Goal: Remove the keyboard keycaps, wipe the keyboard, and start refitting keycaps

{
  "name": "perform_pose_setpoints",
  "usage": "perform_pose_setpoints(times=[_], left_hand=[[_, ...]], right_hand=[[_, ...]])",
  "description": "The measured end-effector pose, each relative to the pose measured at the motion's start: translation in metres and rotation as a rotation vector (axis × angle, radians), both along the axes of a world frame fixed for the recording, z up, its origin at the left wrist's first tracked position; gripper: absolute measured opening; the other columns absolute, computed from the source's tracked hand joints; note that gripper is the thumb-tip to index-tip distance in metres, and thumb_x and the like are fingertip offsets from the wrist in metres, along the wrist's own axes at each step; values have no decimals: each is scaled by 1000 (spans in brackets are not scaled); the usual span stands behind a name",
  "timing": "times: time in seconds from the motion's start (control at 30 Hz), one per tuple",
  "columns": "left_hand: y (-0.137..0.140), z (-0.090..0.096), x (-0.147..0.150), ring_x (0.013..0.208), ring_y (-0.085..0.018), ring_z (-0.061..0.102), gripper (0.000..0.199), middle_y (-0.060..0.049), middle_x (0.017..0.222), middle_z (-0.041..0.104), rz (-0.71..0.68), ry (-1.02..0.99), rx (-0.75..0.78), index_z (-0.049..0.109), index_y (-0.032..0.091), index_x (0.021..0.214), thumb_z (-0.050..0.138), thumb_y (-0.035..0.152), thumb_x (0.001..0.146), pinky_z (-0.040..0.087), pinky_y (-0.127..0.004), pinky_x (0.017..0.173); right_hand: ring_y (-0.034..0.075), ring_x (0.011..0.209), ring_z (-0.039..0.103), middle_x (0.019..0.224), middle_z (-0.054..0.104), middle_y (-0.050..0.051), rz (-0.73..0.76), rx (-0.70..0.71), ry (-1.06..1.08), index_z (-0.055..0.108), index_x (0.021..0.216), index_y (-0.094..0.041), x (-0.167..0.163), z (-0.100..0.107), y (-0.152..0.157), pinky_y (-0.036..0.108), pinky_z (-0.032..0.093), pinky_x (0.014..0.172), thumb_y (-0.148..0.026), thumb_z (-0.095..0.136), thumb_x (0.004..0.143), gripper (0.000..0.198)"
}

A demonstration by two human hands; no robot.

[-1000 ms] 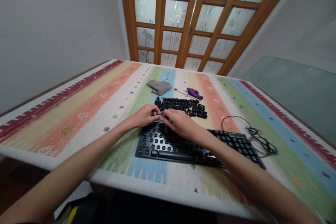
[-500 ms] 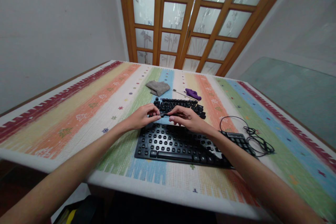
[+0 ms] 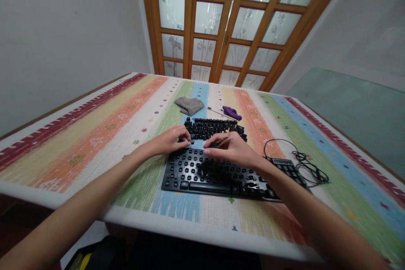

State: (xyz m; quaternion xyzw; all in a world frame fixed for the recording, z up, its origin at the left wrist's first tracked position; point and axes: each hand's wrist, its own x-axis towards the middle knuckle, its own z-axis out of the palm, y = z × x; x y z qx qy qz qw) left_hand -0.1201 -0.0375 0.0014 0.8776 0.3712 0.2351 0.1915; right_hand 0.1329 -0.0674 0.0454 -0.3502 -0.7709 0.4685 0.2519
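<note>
Head view: at center, pinching small dark piece (image 3: pixel 192 141) in left hand (image 3: pixel 175 140); pinching blurry dark item (image 3: pixel 214 145) in right hand (image 3: pixel 233 149), over upper edge of partly stripped keyboard (image 3: pixel 207 187), lower center. Slim tablecloth (image 3: pixel 79 135) strip between keyboard and loose keycaps (image 3: pixel 209 126); wider margin below, down to table edge; broad stretch at left. Above keycaps, gray cloth (image 3: pixel 190 104), purple cloth (image 3: pixel 232 112); coiled cable (image 3: pixel 311 173) at right.
</note>
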Motion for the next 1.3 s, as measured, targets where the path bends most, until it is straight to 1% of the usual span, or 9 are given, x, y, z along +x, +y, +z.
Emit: perform_pose_setpoints(times=[0.23, 0.37, 0.57, 0.77, 0.83, 0.93, 1.13, 1.2, 1.3], left_hand=[[8, -12, 5, 81, -19, 55, 11, -3, 84, 61, 37, 59, 32, 62, 19, 86, 60, 30, 86, 44, -31, 79], [11, -17, 2, 86, -20, 56, 9, -4, 87, 62, 46, 81, 54, 62, 19, 86, 60, 28, 85, 44, -32, 81], [12, -20, 0, 87, -21, 56, 4, -4, 88, 62, 50, 101, 85, 62, 19, 86, 60, 23, 85, 44, -33, 82], [12, -19, 0, 90, -22, 56, 6, -5, 91, 61, 47, 123, 117, 62, 19, 88, 58, 24, 87, 44, -35, 85], [12, -20, 0, 91, -22, 56, 6, -5, 91, 61, 48, 132, 127, 62, 19, 88, 58, 24, 87, 45, -34, 85], [13, -20, 1, 91, -22, 56, 7, -6, 91, 61, 51, 149, 145, 62, 18, 88, 58, 23, 87, 45, -35, 85], [13, -21, 2, 89, -22, 55, 9, -7, 90, 60, 56, 179, 178, 63, 16, 88, 55, 20, 88, 45, -35, 84], [14, -21, 1, 88, -22, 55, 9, -6, 89, 60, 54, 186, 182, 63, 16, 88, 55, 21, 89, 45, -35, 84], [14, -20, 1, 85, -21, 55, 9, -5, 86, 60, 59, 196, 187, 63, 16, 87, 55, 21, 89, 46, -34, 82]], right_hand=[[11, 53, 56, 60, 63, -2, 214, 88, -139, 72, 88, -17, -22, -5, -40, 22, 40, 50, -43, 68, 86, 26], [10, 52, 54, 60, 62, -2, 164, 204, -173, 71, 85, -16, -30, -14, -40, 22, 38, 51, -43, 65, 89, 28], [12, 50, 60, 56, 65, -1, 39, 103, -133, 67, 80, -16, -43, -36, -47, 22, 42, 53, -42, 60, 93, 30], [18, 63, 63, 71, 69, 7, 272, 628, -329, 64, 83, -14, -54, -35, -62, 27, 39, 56, -33, 59, 94, 23], [18, 62, 62, 70, 68, 8, 319, 679, -379, 63, 83, -14, -55, -29, -60, 27, 38, 55, -31, 58, 94, 21], [14, 56, 60, 64, 65, 4, 220, 469, -336, 60, 74, -15, -56, -23, -45, 25, 39, 54, -32, 59, 94, 26], [6, 34, 49, 53, 61, -1, 139, -353, -152, 55, 64, -15, -59, -37, -8, 19, 38, 35, -47, 54, 95, 44], [5, 33, 48, 53, 61, -2, 110, -407, -107, 56, 68, -15, -58, -39, -4, 18, 37, 34, -49, 56, 93, 42], [7, 38, 51, 54, 61, -2, 69, -285, -38, 56, 71, -16, -51, -34, 0, 18, 39, 35, -52, 60, 89, 41]])
